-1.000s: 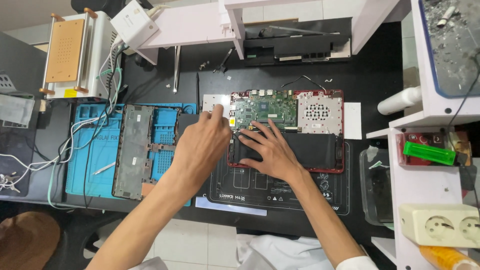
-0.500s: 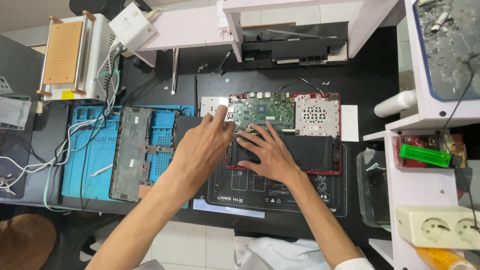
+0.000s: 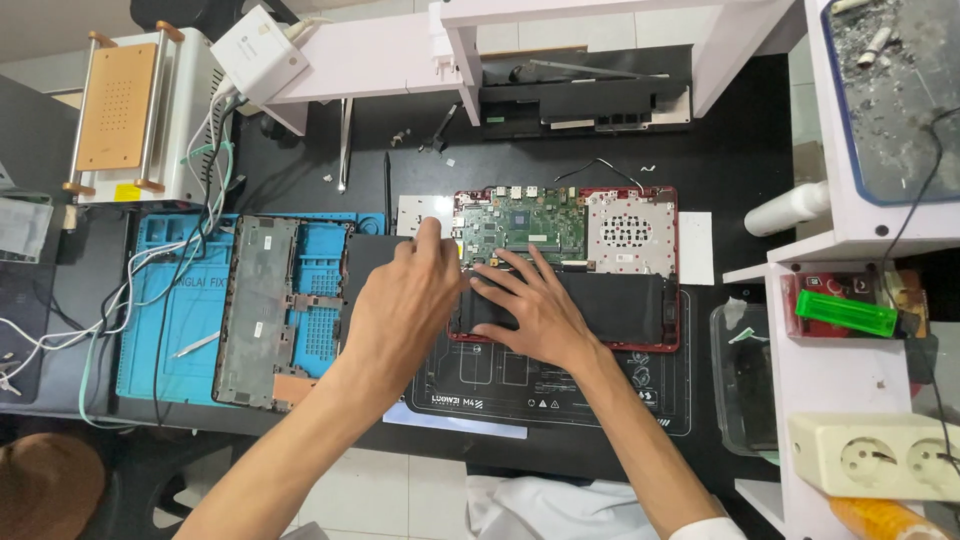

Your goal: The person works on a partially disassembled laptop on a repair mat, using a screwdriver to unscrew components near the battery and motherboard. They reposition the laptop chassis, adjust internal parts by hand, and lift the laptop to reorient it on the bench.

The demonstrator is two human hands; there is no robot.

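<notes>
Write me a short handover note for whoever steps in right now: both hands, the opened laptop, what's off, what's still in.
Left hand: fingertips at the left edge of the green mainboard, holding nothing visible.
Right hand: flat on the black battery, fingers spread.
Opened red laptop base lies on the black work mat.
Done: bottom cover is off, lying on the blue mat.
Left: mainboard, battery and fan are in the base.
</notes>
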